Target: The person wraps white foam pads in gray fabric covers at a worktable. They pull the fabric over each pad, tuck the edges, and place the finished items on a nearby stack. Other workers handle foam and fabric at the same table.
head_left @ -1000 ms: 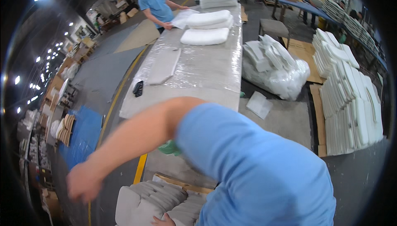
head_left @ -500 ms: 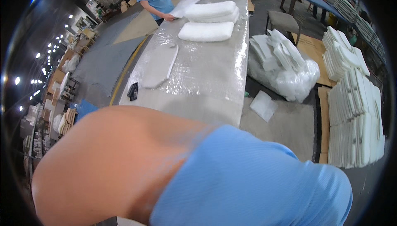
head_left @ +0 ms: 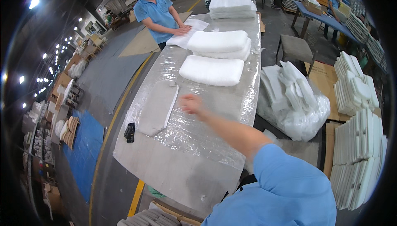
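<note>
the left hand is outside my view. i count one grey panel [head_left: 158,110] left on the table [head_left: 165,168]; just right of it, one right hand [head_left: 191,103], blurred, open or closed i cannot tell; farther, three white pads [head_left: 211,70]; far right, one stool [head_left: 295,47].

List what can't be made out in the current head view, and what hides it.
- Left hand: not visible in the head view, so its grip is unknown.
- Right hand: fingers blurred in the head view; whether they hold anything small is unclear.
- Grey padded pieces: cut off by the head view's lower edge.
- Green item: mostly hidden by the table in the head view.
- Black object: too small in the head view to identify.
</note>
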`<state>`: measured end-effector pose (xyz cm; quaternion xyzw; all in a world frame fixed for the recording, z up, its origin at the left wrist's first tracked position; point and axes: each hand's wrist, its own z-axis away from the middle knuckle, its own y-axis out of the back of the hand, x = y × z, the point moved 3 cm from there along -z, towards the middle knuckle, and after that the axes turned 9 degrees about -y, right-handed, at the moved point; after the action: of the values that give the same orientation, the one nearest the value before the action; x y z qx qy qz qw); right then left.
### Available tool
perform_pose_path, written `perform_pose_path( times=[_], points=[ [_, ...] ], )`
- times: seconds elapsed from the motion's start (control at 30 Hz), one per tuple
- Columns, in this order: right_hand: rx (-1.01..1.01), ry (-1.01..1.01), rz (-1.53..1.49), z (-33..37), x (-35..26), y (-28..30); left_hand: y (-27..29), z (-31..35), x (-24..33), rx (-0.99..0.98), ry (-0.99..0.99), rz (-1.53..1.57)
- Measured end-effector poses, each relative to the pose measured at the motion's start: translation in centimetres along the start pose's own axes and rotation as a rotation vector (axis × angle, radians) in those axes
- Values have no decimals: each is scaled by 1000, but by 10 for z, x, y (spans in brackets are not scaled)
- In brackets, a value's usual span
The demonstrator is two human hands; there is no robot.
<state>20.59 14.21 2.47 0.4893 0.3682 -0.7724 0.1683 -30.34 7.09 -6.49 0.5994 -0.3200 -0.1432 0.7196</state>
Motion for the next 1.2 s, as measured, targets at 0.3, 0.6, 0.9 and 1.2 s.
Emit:
perform_pose_path(
  times=[0.3,0.6,0.9,1.2],
  points=[
    [848,-63,-416,-85,4,241,5,-18,16,0,154,-10],
    [801,54,-579,-128,-22,240,4,-21,11,-5,183,29],
    [749,448,-228,2,-44,154,6,21,-10,69,204,74],
    [423,594,839,183,-182,48,58,39,-58,149,160,704]
  ],
)
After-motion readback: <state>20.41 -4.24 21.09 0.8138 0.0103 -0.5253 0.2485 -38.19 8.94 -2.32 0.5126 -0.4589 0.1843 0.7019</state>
